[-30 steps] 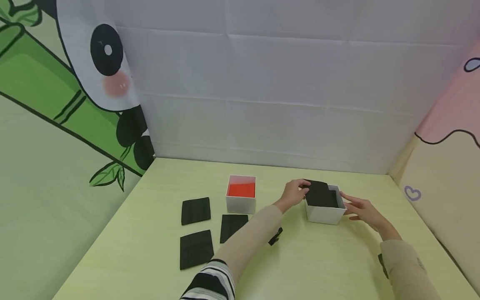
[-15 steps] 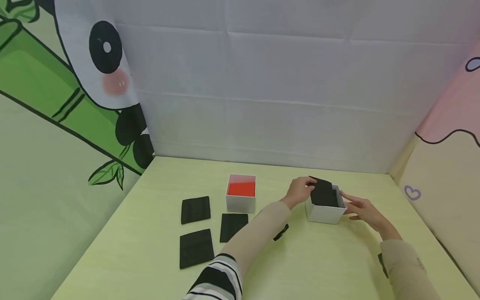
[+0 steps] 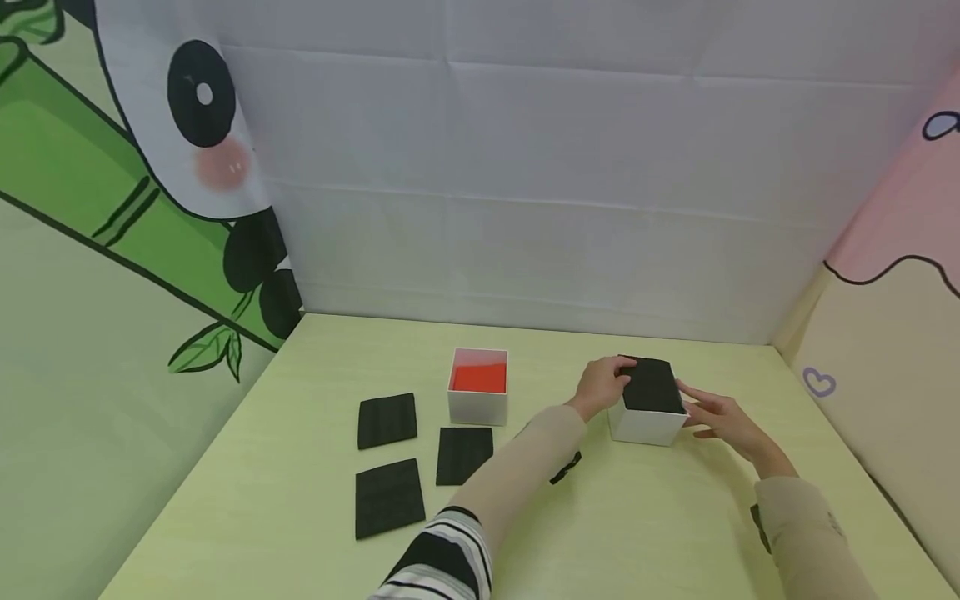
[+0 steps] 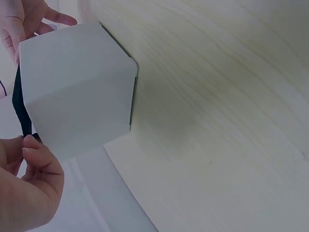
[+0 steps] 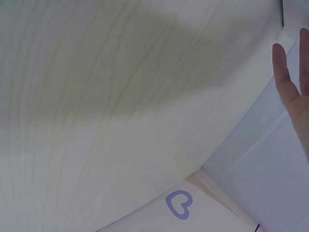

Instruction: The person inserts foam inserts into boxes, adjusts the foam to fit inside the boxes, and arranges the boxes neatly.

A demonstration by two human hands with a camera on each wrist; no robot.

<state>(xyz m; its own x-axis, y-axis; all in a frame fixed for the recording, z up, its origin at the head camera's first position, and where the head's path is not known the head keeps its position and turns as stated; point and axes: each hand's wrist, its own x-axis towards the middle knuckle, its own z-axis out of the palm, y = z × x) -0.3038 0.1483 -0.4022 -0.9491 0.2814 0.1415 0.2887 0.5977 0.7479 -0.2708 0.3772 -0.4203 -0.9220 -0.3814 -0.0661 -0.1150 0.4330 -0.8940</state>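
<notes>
A white box [image 3: 648, 428] stands at the right of the table, with a flat black square sheet [image 3: 654, 385] lying over its top. My left hand [image 3: 602, 385] pinches that sheet at its left edge between thumb and fingers; in the left wrist view the black edge [image 4: 18, 99] shows along the box's rim. My right hand [image 3: 722, 421] is at the box's right side, fingers fairly straight and fingertips at the wall. Only a few fingers [image 5: 285, 77] of it show in the right wrist view. The inside of the box is hidden under the sheet.
A second white box [image 3: 478, 408] with a red piece [image 3: 480, 378] inside stands left of my left hand. Black square sheets [image 3: 387, 421] [image 3: 389, 498] [image 3: 464, 455] lie on the table [image 3: 300, 533] to the left. A white backdrop [image 3: 510, 192] rises behind.
The black sheet, tilted and further left before, has come down flat over the right box, covering its opening. My left hand has moved slightly right with it; the right hand keeps its place.
</notes>
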